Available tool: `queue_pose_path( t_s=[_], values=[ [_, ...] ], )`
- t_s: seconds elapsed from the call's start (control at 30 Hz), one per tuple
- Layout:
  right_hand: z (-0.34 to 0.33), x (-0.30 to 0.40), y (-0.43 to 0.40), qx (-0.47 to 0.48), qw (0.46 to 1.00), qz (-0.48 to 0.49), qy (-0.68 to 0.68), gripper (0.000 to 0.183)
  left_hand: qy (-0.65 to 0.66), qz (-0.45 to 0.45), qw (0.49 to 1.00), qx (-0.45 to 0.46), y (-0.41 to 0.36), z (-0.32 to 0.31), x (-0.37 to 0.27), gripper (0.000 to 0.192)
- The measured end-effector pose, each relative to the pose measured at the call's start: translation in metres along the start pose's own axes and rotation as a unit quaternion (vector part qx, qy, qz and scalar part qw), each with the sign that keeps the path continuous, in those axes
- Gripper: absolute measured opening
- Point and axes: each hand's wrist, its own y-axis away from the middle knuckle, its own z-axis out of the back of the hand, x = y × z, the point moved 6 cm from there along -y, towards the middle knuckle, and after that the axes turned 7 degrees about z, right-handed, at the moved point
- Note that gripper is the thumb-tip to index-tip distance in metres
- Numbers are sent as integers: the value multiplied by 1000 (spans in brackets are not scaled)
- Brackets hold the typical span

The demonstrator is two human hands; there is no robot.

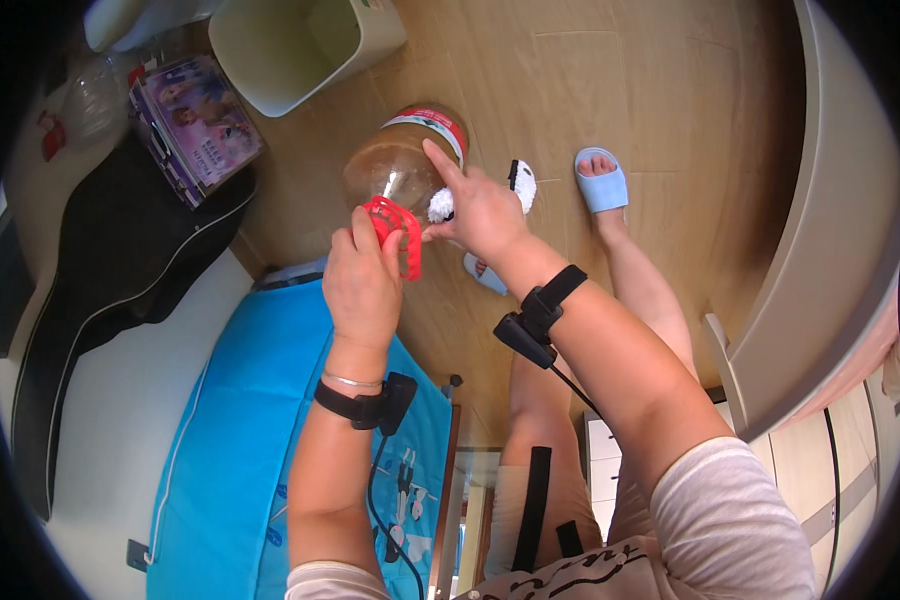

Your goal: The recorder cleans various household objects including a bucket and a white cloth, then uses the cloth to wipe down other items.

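A large clear plastic bottle [386, 161] with a red-and-white label lies tilted above the floor, its neck towards me. My left hand [365, 277] grips the red cap and carrying handle [394, 221] at the bottle's neck. My right hand [491, 214] is at the bottle's shoulder, index finger stretched along its side and thumb close to the red handle. A white fluffy item [525, 187] with black trim shows on both sides of the right hand and seems to be held under it, against the bottle. The palm and remaining fingers are hidden.
A pale waste bin [361, 56] stands beyond the bottle. To the left are a stack of books [202, 127], a black instrument case [146, 225] and a blue fabric cover [247, 390]. A curved pale furniture panel [817, 247] borders the right. My feet wear blue slippers [607, 196].
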Motion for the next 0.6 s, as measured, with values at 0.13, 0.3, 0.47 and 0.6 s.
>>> queue_pose_path(
  t_s=[0.13, 0.3, 0.47, 0.6],
  values=[
    [-3, -1, -1, 10, 1000, 4, -7, 109, 3, -67, 997, -48, 0, -3, 4, 39],
    [-1, 5, -2, 8, 1000, 11, -8, 110, -16, -128, 991, -18, -5, -1, 14, 39],
    [-5, -5, -2, 57, 996, 11, -63, 105, 82, 29, 996, 34, -10, -8, 9, 37],
    [-33, -28, 10, -22, 982, 54, -180, 97, 162, 85, 980, -74, -12, -23, 25, 34]
  ],
)
